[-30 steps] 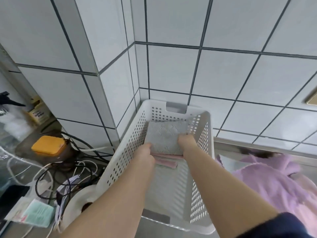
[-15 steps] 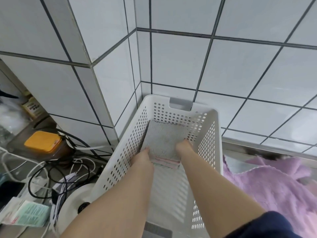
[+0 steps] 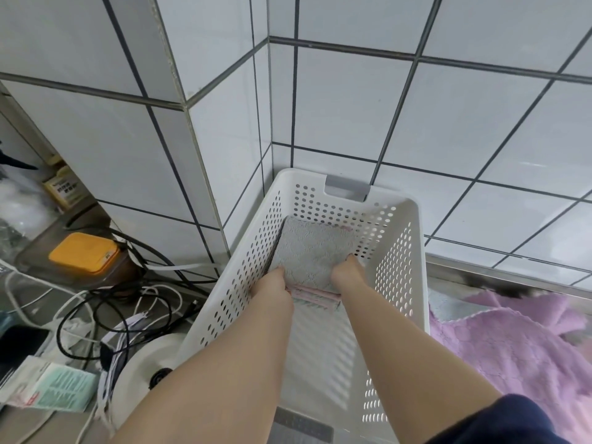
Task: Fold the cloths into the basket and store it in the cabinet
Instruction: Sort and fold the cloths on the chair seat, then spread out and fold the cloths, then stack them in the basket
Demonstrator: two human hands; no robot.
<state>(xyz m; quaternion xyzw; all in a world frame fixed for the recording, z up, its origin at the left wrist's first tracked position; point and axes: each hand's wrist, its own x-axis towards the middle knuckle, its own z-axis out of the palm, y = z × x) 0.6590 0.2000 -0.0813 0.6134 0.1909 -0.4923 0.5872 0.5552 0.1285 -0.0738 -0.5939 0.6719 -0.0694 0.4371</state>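
Observation:
A white perforated basket [image 3: 413,261] stands in the tiled corner. Inside it, at the far end, lies a folded grey cloth [image 3: 312,249] on top of a folded pink cloth [image 3: 315,294] whose edge shows beneath. Both my arms reach down into the basket. My left hand [image 3: 272,282] holds the near left corner of the grey cloth, and my right hand [image 3: 344,272] holds its near right corner. The fingertips of both hands are hidden under the cloth.
A purple cloth [image 3: 512,344] lies spread on the counter right of the basket. On the left are tangled cables [image 3: 128,302], an orange-lidded container [image 3: 85,253], a white round appliance [image 3: 150,357] and a green-and-white packet [image 3: 54,387]. Tiled walls [image 3: 448,123] close in behind.
My hands have lowered the grey cloth deeper into the basket and pushed it toward the far end, onto the pink one. The view has tilted down slightly.

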